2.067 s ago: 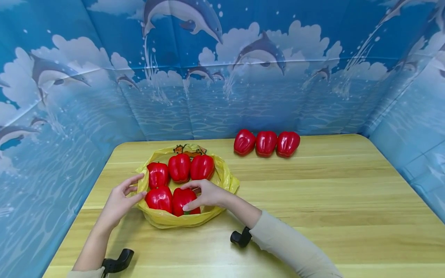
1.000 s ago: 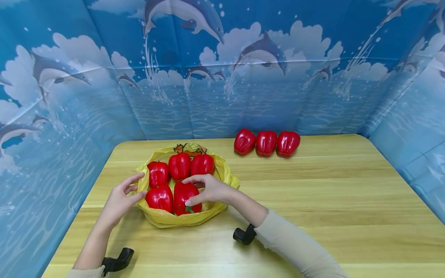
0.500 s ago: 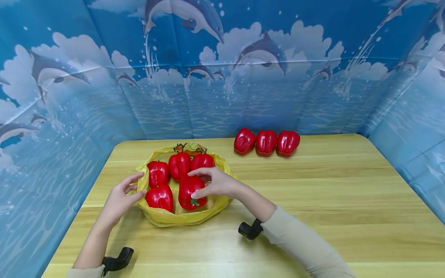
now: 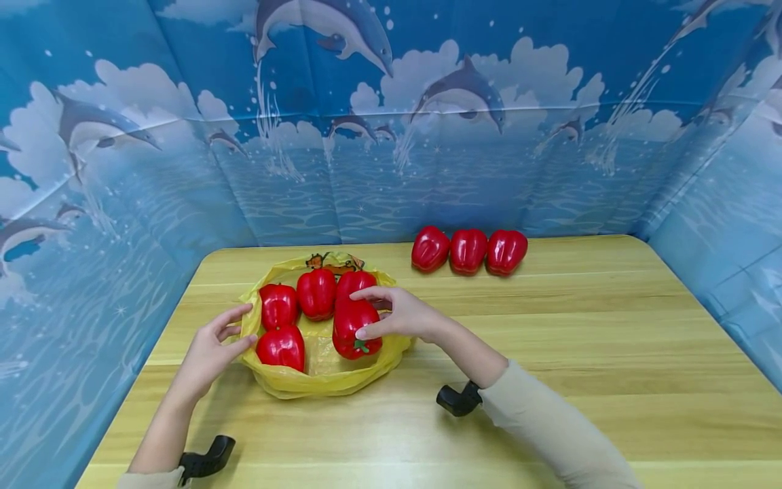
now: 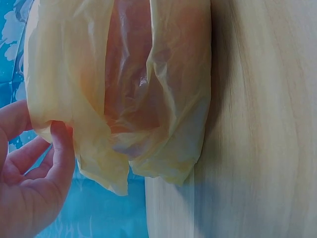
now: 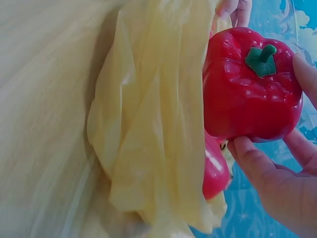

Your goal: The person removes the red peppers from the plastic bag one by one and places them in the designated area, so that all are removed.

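My right hand [image 4: 403,316] grips a red bell pepper [image 4: 353,324] with a green stem, thumb and fingers on its sides. In the right wrist view this bell pepper [image 6: 247,89] is raised beside the rim of a yellow plastic bag [image 4: 311,386]. The bag lies wide open on the table, with several more red bell peppers [image 4: 316,293] inside. At the bag's left side, my left hand [image 4: 210,353] holds its rim between thumb and fingers. The left wrist view shows the thumb and fingers of that hand [image 5: 37,183] at the edge of the thin plastic [image 5: 69,89].
Three more red bell peppers [image 4: 468,252] lie in a row at the back of the wooden table [image 4: 550,339]. A blue dolphin-print cloth [image 4: 391,170] stands behind and along both sides. Each wrist carries a black camera mount [image 4: 459,399].
My right hand has lifted the front bell pepper from the bag's floor and carried it up and to the right, baring yellow plastic beneath. The left hand stays at the rim.
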Available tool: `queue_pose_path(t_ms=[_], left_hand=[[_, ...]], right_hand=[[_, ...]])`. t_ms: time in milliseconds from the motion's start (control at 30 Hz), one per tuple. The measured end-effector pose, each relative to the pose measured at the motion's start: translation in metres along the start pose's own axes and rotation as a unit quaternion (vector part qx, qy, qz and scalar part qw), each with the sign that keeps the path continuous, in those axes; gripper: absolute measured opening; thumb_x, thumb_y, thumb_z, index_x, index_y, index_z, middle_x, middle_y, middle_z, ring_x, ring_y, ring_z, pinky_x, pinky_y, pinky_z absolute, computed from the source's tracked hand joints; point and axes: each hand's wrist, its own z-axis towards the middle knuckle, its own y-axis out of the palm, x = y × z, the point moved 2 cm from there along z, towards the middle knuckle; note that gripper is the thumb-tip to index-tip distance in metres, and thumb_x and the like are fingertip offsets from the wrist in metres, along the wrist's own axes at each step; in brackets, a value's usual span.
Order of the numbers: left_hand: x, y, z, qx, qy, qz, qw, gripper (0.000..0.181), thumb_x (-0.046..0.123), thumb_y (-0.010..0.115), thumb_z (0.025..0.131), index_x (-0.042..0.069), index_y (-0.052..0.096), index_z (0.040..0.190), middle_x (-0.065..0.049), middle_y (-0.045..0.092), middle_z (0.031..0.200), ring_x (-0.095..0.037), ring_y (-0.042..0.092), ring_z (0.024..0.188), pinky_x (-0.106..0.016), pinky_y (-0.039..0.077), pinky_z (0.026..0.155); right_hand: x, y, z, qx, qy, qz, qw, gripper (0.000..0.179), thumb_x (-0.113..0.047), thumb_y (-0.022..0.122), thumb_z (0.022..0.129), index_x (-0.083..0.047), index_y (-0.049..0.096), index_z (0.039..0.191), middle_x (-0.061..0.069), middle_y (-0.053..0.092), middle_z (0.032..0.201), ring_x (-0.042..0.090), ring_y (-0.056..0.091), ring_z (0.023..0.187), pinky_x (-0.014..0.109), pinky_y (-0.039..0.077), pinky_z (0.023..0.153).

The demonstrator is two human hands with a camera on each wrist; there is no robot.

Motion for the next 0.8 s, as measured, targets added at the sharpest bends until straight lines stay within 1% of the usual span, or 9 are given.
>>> queue_pose_path(t_ms=[200,467,633,800], left_hand=[[0.000,0.000,0.000,0.002,0.001,0.003,1.0000,0.057,0.011,0.063,0.089,0.001,0.038,0.140,-0.019,0.034,0.143,-0.040,0.039,0.117,-0.014,0.046,0.074],[-0.002,0.002,0.000,0.006,0.006,-0.005,0.9999,0.056,0.011,0.063,0.089,0.000,0.039,0.139,-0.019,0.035,0.142,-0.038,0.040,0.115,-0.014,0.046,0.073],[-0.003,0.001,0.000,0.007,0.003,-0.003,1.0000,0.056,0.011,0.063,0.089,0.001,0.040,0.139,-0.020,0.035,0.141,-0.038,0.041,0.115,-0.015,0.047,0.073],[-0.003,0.001,0.000,0.007,0.000,0.000,1.0000,0.056,0.011,0.063,0.089,0.001,0.039,0.139,-0.020,0.035,0.142,-0.038,0.041,0.116,-0.014,0.046,0.074]], right_hand=[[0.001,-0.012,-0.010,0.013,0.006,0.004,0.9999,0.060,-0.017,0.077,0.075,-0.014,0.053,0.131,0.007,0.047,0.131,0.027,0.046,0.115,0.035,0.049,0.085],[0.003,-0.026,-0.019,0.018,0.001,0.024,0.9995,0.061,-0.014,0.076,0.076,-0.010,0.052,0.131,0.009,0.048,0.130,0.029,0.047,0.115,0.037,0.050,0.084],[0.004,-0.031,-0.026,0.028,0.009,0.022,0.9993,0.063,-0.014,0.076,0.075,-0.009,0.050,0.132,0.011,0.048,0.130,0.030,0.047,0.116,0.037,0.050,0.084],[0.005,-0.036,-0.031,0.035,0.009,0.019,0.9992,0.064,-0.014,0.076,0.075,-0.009,0.050,0.133,0.012,0.048,0.130,0.031,0.047,0.115,0.038,0.051,0.082]])
